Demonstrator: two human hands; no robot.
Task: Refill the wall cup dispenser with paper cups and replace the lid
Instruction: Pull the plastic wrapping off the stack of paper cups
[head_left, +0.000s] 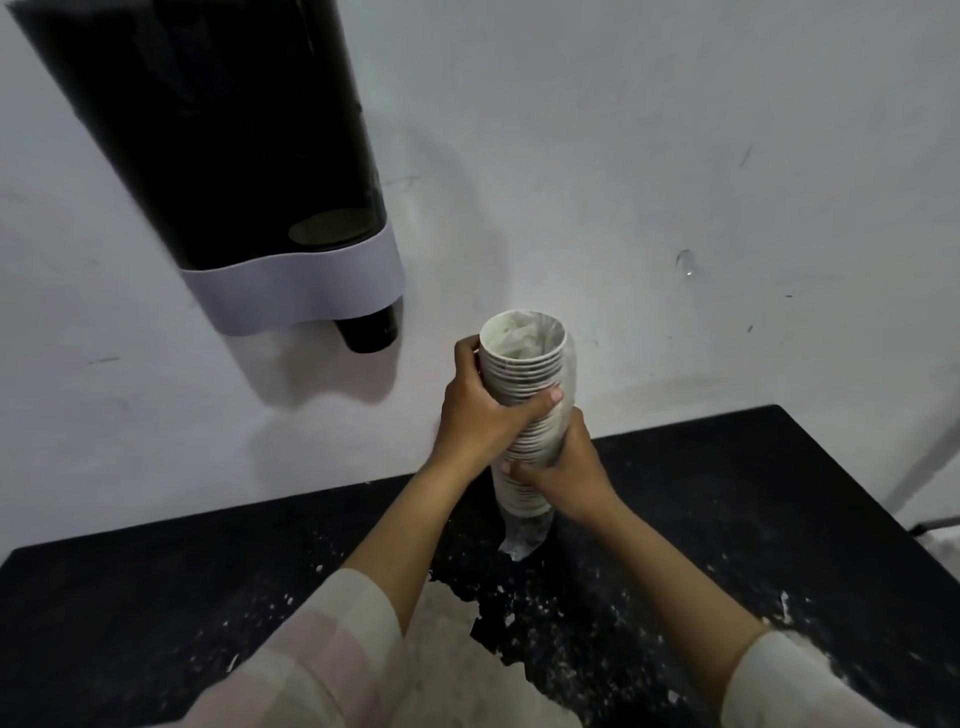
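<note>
You have the stack of paper cups (524, 410) held upright in front of you, mouths up, above the dark surface (753, 493) and well to the right of and below the wall dispenser (234, 171). A thin plastic sleeve (522, 540) seems to wrap the stack, with loose film trailing at the bottom and bunched inside the top cup.

The step in hand looks like stripping that sleeve before loading. To do it well, keep the stack straight so the cups stay nested, pin the cups with 1 hand, and draw the film off along the length with the other instead of tearing sideways. Squeeze lightly: paper rims crush easily, and a dented cup may jam in the tube. Clear the film from inside the top cup too.

Your left hand (480, 410) is curled round the upper part of the stack, thumb across the front just under the rims. Your right hand (563, 467) is wrapped round the middle, just below the left, fingers closed on it. Both hold firmly; neither is free.

The dispenser's top lies outside the view, so I cannot tell whether its lid is off.
</note>
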